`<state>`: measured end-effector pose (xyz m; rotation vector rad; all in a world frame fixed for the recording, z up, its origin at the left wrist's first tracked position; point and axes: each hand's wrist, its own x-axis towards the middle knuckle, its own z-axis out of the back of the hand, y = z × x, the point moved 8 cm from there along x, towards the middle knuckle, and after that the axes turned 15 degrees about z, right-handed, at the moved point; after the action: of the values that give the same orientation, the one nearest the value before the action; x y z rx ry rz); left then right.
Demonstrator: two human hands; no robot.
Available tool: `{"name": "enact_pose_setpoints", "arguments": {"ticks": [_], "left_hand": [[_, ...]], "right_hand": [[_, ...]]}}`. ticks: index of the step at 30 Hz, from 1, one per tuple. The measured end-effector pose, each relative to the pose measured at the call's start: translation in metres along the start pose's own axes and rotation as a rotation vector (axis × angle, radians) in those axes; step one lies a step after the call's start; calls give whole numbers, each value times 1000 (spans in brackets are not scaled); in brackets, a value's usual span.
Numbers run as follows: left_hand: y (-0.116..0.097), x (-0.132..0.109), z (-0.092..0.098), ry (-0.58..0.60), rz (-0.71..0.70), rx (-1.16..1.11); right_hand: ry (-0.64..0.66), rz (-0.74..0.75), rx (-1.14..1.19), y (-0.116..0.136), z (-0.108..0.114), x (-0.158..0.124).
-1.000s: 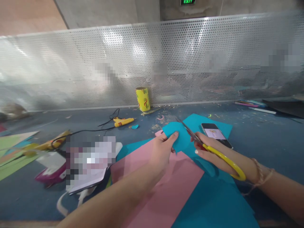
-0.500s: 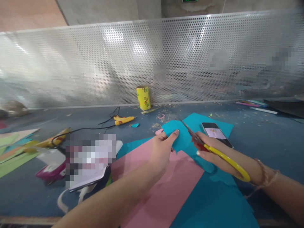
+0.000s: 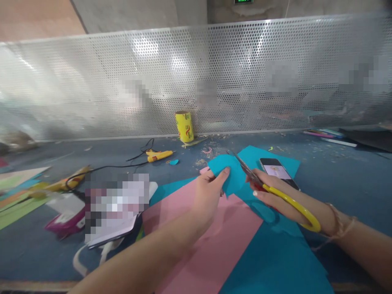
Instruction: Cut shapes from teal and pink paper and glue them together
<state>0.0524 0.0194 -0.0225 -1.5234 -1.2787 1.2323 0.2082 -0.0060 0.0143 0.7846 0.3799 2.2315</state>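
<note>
My left hand (image 3: pixel 208 194) pinches a small teal paper piece (image 3: pixel 228 173) between thumb and fingers, holding it up over the sheets. My right hand (image 3: pixel 283 200) grips yellow-handled scissors (image 3: pixel 269 190), whose blades point up and left into the right edge of that teal piece. Beneath both hands lie a pink paper sheet (image 3: pixel 211 241) and a larger teal paper sheet (image 3: pixel 275 261) on the blue tabletop.
A phone (image 3: pixel 278 171) with a lit screen lies on teal paper just beyond my right hand. A yellow glue gun (image 3: pixel 159 155) with black cord, a yellow roll (image 3: pixel 184 126), coloured sheets (image 3: pixel 15 196) at left and pens (image 3: pixel 327 134) at right sit before a perforated metal screen (image 3: pixel 196 81).
Both hands stay nearly in place. The scissors and right hand have shifted very slightly; the teal piece remains pinched in the left hand.
</note>
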Motion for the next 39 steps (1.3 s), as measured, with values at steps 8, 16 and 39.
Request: {"name": "enact_pose_setpoints", "arguments": {"ticks": [8,16,39], "left_hand": [[1,-1,-4,48,-1,11],[0,-2,-7,76,-4,8],[-1,-3,-9,63,-1,70]], "right_hand": [[93,3,64,-2,-7,1],[93,3,34,3,-4,3],[27,39,59,11,-3,6]]}}
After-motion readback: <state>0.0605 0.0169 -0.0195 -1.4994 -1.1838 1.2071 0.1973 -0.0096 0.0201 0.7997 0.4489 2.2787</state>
